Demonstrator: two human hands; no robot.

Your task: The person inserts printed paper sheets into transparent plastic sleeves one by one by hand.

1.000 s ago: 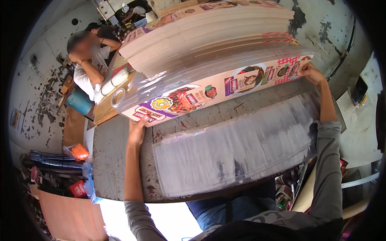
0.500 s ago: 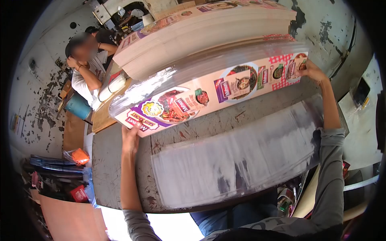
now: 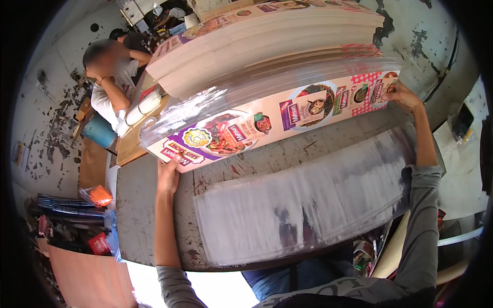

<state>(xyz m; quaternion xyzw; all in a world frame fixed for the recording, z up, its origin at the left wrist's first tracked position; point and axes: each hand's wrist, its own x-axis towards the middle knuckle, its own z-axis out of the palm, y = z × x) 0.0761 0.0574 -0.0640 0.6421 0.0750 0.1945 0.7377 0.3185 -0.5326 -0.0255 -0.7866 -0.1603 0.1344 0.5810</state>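
Note:
A long printed cardboard strip point(image 3: 272, 134) with food pictures and red checks stands on its long edge, tilted, across the table. My left hand point(image 3: 168, 173) grips its lower left corner, thumb on the printed face. At the other end my right hand point(image 3: 404, 97) pinches the strip's right edge. Clear plastic point(image 3: 205, 98) shines along the top, over more layers right behind the strip; where one piece ends is hard to tell. Nearer my body a flat pile of long, cloudy clear plastic sheets point(image 3: 339, 192) lies on the grey table point(image 3: 138, 205).
Behind the strip rises a tall stack of similar printed boards point(image 3: 267, 49). A co-worker point(image 3: 110, 95) sits at the far left, beside a wooden board point(image 3: 131, 146) bearing a white roll point(image 3: 141, 112). Bags and rolled material point(image 3: 72, 208) crowd the left side.
The printed strip has tipped back slightly toward the stack, its lower left corner a little higher. Both hands keep their hold at its ends.

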